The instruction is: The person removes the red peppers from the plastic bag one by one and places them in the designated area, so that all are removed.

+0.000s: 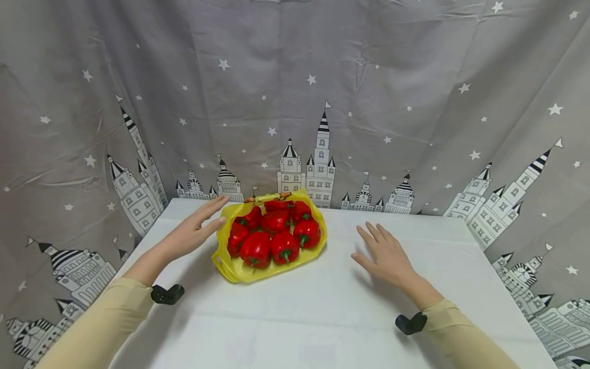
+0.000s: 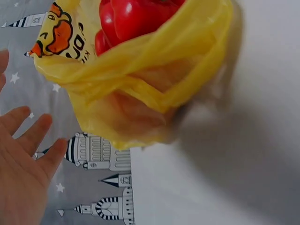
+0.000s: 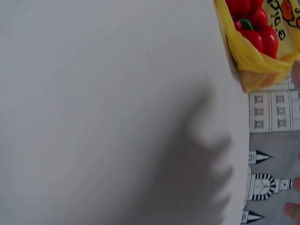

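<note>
A yellow plastic bag (image 1: 249,274) lies spread on the white table with its mouth turned up, a printed cartoon on its far side. Several red bell peppers (image 1: 256,249) with green stems sit inside it. My left hand (image 1: 189,233) hovers at the bag's left edge, fingers extended and holding nothing. In the left wrist view, the left hand (image 2: 21,164) shows beside the crumpled bag rim (image 2: 136,56). To the right of the bag, my right hand (image 1: 384,256) is held over the table with fingers spread and nothing in it. Only its fingertips (image 3: 293,211) enter the right wrist view.
The white table (image 1: 276,328) extends in front of the bag and to its right. Behind and at both sides hangs a grey curtain (image 1: 369,77) printed with stars and castles. Each wrist carries a small black camera mount (image 1: 167,294).
</note>
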`<move>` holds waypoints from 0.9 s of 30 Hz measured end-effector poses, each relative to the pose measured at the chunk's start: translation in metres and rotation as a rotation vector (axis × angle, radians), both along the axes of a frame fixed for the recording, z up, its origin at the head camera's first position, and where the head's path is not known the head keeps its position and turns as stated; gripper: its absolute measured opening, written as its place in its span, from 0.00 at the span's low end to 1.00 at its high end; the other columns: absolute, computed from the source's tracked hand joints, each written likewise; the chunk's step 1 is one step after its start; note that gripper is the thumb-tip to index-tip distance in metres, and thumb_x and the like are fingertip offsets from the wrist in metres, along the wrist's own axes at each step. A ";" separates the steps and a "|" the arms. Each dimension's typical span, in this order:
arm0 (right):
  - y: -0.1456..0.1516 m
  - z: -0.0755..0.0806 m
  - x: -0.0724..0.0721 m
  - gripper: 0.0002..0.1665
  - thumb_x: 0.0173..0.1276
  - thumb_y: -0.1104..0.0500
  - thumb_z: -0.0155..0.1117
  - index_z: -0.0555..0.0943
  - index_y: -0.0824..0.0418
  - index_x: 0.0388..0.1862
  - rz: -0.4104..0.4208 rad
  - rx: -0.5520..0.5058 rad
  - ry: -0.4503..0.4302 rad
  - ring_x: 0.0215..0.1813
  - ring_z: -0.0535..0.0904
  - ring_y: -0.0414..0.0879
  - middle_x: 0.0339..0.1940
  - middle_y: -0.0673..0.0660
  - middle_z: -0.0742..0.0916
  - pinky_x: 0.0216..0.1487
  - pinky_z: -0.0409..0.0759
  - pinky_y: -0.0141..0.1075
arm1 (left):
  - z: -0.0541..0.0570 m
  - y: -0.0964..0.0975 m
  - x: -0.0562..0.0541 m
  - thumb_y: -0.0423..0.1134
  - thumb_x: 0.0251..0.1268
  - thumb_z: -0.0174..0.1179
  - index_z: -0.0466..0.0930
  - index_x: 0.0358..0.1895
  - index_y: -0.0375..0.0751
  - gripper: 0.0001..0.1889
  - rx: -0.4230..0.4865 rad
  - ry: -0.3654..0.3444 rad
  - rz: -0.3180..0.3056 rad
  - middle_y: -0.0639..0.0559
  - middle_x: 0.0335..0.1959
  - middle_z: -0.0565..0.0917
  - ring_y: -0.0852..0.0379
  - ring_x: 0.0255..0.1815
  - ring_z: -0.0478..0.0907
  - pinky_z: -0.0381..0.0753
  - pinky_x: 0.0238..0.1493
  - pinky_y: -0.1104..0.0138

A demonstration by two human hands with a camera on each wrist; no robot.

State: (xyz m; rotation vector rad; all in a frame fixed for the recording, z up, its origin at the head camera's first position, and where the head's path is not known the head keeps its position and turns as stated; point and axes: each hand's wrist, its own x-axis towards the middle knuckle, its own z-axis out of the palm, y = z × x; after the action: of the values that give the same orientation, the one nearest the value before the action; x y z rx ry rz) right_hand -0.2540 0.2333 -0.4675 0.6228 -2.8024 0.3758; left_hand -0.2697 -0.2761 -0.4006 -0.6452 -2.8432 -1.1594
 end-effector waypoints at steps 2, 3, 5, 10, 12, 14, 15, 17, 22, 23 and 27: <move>-0.006 0.000 0.001 0.46 0.72 0.36 0.60 0.64 0.55 0.81 0.016 -0.015 -0.009 0.79 0.56 0.67 0.80 0.64 0.66 0.74 0.57 0.63 | 0.003 0.004 -0.002 0.53 0.80 0.51 0.55 0.83 0.60 0.32 0.017 -0.017 -0.015 0.45 0.84 0.48 0.34 0.81 0.48 0.58 0.69 0.31; -0.010 0.001 0.001 0.45 0.72 0.36 0.60 0.64 0.54 0.81 0.024 -0.023 -0.013 0.79 0.57 0.66 0.80 0.63 0.66 0.74 0.57 0.63 | 0.004 0.005 -0.003 0.52 0.80 0.51 0.57 0.82 0.59 0.31 0.023 -0.027 -0.023 0.45 0.84 0.49 0.34 0.81 0.49 0.60 0.69 0.32; -0.015 0.001 0.002 0.45 0.72 0.36 0.60 0.64 0.53 0.81 0.043 -0.030 -0.024 0.80 0.57 0.65 0.80 0.62 0.66 0.74 0.58 0.63 | 0.006 0.008 -0.005 0.52 0.80 0.52 0.60 0.81 0.58 0.30 0.032 -0.044 -0.040 0.44 0.84 0.50 0.35 0.81 0.49 0.63 0.69 0.36; -0.030 0.002 0.003 0.43 0.73 0.36 0.58 0.64 0.50 0.82 0.089 -0.037 -0.050 0.80 0.57 0.63 0.81 0.60 0.65 0.75 0.59 0.61 | 0.011 0.014 -0.012 0.51 0.80 0.52 0.65 0.79 0.55 0.28 -0.005 -0.076 -0.048 0.41 0.83 0.52 0.34 0.81 0.48 0.65 0.68 0.35; -0.036 0.001 0.003 0.42 0.74 0.36 0.58 0.64 0.49 0.82 0.103 -0.041 -0.055 0.80 0.57 0.62 0.81 0.59 0.65 0.74 0.60 0.61 | 0.012 0.015 -0.014 0.50 0.80 0.52 0.67 0.78 0.54 0.27 -0.034 -0.084 -0.046 0.40 0.82 0.55 0.32 0.81 0.49 0.64 0.67 0.33; -0.042 0.001 0.003 0.42 0.74 0.36 0.58 0.64 0.48 0.82 0.119 -0.045 -0.050 0.80 0.58 0.62 0.81 0.58 0.66 0.74 0.61 0.61 | 0.014 0.016 -0.017 0.50 0.80 0.51 0.69 0.77 0.52 0.26 -0.058 -0.093 -0.050 0.39 0.81 0.56 0.31 0.80 0.50 0.62 0.67 0.32; -0.044 0.000 0.003 0.42 0.74 0.37 0.58 0.64 0.49 0.82 0.128 -0.049 -0.047 0.80 0.58 0.62 0.81 0.59 0.66 0.73 0.61 0.62 | 0.015 0.018 -0.019 0.50 0.80 0.51 0.70 0.76 0.51 0.26 -0.069 -0.095 -0.057 0.38 0.81 0.57 0.31 0.80 0.50 0.61 0.67 0.32; -0.049 0.000 0.004 0.41 0.74 0.37 0.59 0.65 0.49 0.81 0.146 -0.058 -0.045 0.80 0.59 0.61 0.81 0.59 0.66 0.73 0.62 0.62 | 0.016 0.019 -0.022 0.49 0.80 0.51 0.71 0.75 0.49 0.25 -0.074 -0.102 -0.069 0.37 0.80 0.58 0.31 0.80 0.51 0.60 0.68 0.32; -0.062 0.001 0.005 0.41 0.74 0.37 0.59 0.66 0.49 0.81 0.172 -0.069 -0.058 0.80 0.59 0.60 0.80 0.58 0.67 0.73 0.63 0.61 | 0.016 0.024 -0.030 0.43 0.80 0.51 0.72 0.75 0.50 0.24 -0.074 -0.113 -0.088 0.40 0.79 0.63 0.34 0.79 0.55 0.61 0.70 0.35; -0.064 0.002 0.005 0.41 0.74 0.37 0.59 0.66 0.49 0.81 0.177 -0.073 -0.060 0.80 0.59 0.60 0.80 0.58 0.67 0.73 0.63 0.62 | 0.017 0.025 -0.031 0.42 0.80 0.51 0.72 0.75 0.50 0.24 -0.071 -0.120 -0.091 0.41 0.79 0.64 0.34 0.79 0.57 0.61 0.70 0.36; -0.073 0.003 0.004 0.39 0.75 0.38 0.58 0.66 0.48 0.81 0.196 -0.079 -0.072 0.80 0.59 0.58 0.80 0.57 0.67 0.74 0.62 0.59 | 0.018 0.029 -0.035 0.39 0.80 0.50 0.70 0.77 0.50 0.25 -0.063 -0.146 -0.102 0.43 0.77 0.67 0.37 0.75 0.65 0.66 0.69 0.39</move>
State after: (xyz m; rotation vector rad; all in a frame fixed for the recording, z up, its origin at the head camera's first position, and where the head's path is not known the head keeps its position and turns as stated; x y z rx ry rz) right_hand -0.2501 0.1602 -0.4646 0.8851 -2.7847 0.5541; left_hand -0.3052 -0.2475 -0.3827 -0.7461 -3.0116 -1.1824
